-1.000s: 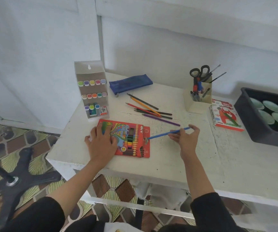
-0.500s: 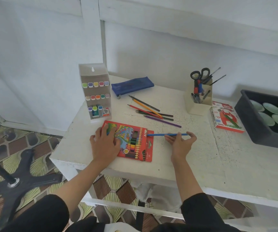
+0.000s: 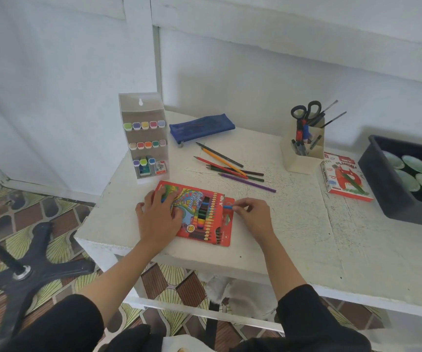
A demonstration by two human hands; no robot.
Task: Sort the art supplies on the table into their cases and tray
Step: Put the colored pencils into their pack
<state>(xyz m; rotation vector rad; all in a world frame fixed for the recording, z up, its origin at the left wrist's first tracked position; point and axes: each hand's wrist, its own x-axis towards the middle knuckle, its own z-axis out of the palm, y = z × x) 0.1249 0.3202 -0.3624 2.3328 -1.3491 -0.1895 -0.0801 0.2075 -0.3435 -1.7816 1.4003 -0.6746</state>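
A red colour pencil case (image 3: pixel 199 214) lies flat near the table's front edge. My left hand (image 3: pixel 158 219) presses on its left end with spread fingers. My right hand (image 3: pixel 253 217) pinches the back end of a blue pencil (image 3: pixel 227 206) at the case's open right end; most of the pencil is inside the case. Several loose coloured pencils (image 3: pixel 232 168) lie behind the case. A blue zip pouch (image 3: pixel 202 127) sits at the back.
A white marker rack (image 3: pixel 145 138) stands at the back left. A cream holder (image 3: pixel 304 148) with scissors and pens, a red oil pastel box (image 3: pixel 344 180) and a black tray (image 3: pixel 387 189) of green dishes are to the right. A chair base (image 3: pixel 27 270) is on the floor.
My right hand has moved left, sliding the blue pencil from outside the case into its open end. My left hand has stayed on the case.
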